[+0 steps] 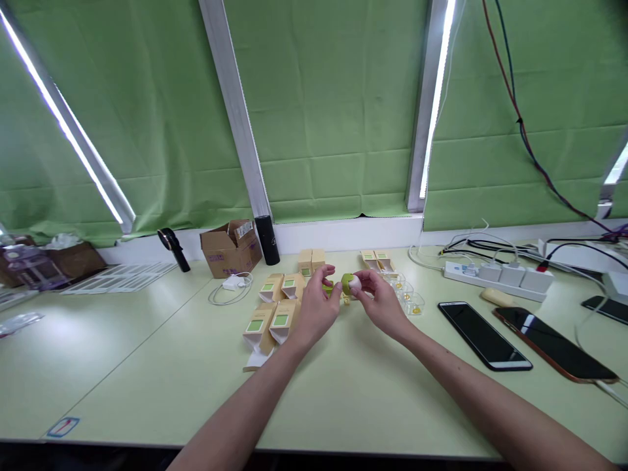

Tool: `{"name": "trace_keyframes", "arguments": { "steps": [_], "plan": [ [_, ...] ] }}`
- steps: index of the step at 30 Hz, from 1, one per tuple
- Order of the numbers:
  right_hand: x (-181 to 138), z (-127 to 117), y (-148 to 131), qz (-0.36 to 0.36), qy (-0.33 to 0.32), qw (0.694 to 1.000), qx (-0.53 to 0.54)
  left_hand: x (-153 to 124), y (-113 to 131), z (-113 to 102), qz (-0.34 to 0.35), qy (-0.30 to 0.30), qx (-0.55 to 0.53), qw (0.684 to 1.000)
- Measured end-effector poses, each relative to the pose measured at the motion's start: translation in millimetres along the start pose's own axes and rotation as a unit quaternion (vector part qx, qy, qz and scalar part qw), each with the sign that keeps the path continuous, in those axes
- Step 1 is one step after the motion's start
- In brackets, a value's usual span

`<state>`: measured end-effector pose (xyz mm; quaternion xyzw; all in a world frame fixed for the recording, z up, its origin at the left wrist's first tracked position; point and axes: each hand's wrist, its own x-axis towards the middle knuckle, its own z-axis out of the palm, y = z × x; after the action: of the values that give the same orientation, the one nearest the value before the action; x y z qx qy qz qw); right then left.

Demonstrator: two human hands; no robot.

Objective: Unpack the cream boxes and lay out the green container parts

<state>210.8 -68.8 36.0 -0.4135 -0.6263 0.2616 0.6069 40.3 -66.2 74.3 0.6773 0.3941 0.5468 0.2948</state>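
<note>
Above the middle of the table, my left hand [316,302] is curled round a small green piece [328,288], mostly hidden by the fingers. Close beside it, my right hand [381,302] pinches a small round green-and-white object [350,284]; its exact kind is too small to make out. A tiny yellowish piece [346,300] shows just below, between the hands. Left of my left hand stand several small tan boxes with green labels [280,320], some with white flaps folded out. Several clear plastic cups [415,303] with yellow bits inside sit beyond my right hand.
Further back are more tan boxes [312,258], an open cardboard box [229,248] and a black cylinder [267,240]. A white cable with a charger [233,282] lies left. On the right are two phones [483,335] and a power strip [498,278] with cables.
</note>
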Motion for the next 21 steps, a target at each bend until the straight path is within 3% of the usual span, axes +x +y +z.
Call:
{"name": "trace_keyframes", "arguments": {
  "steps": [4,10,15,21],
  "plan": [
    [-8.8,2.0,2.9,-0.127,0.004,0.978,-0.165,0.4,6.9,3.1,0.024,-0.027,0.044,0.998],
    [-15.1,-1.6,0.3,-0.226,0.004,0.928,-0.296,-3.0,-1.4,10.9,0.079,-0.042,0.030,0.996],
    [-16.0,-4.2,1.0,-0.273,0.002,0.886,-0.374,-7.0,-14.2,8.0,0.080,-0.087,0.025,0.993],
    [-18.4,-3.7,2.8,-0.288,-0.022,0.873,-0.394,-12.2,-21.4,6.2,0.059,-0.085,-0.008,0.995]
  ]
}}
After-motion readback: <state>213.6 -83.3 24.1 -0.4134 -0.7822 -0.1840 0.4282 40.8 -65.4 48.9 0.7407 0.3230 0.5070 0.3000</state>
